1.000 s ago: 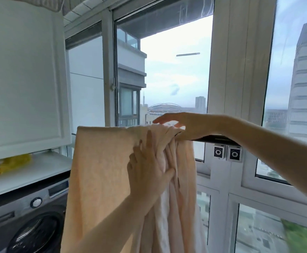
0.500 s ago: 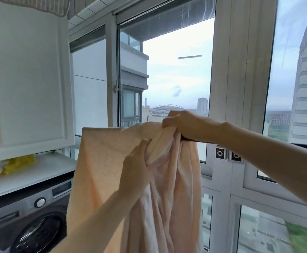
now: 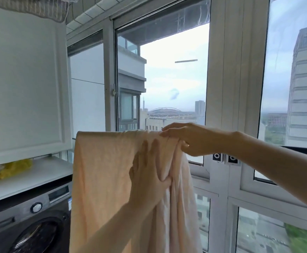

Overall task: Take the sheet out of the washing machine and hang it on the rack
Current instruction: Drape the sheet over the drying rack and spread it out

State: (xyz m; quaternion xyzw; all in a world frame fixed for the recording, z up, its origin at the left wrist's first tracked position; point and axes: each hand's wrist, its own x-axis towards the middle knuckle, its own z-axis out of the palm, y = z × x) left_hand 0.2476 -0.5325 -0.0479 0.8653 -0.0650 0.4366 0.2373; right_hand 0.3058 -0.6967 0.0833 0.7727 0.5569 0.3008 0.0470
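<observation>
peach sheet (image 3: 103, 179) already draped over rack bar (image 3: 302, 147), bunched at right; left hand (image 3: 147, 176) flat, smoothing; right hand (image 3: 191, 139) pinching top fold; spreading remains.

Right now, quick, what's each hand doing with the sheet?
Left hand: open, fingers flat against the hanging sheet.
Right hand: fingers curled over the bunched top edge, gripping it.
</observation>
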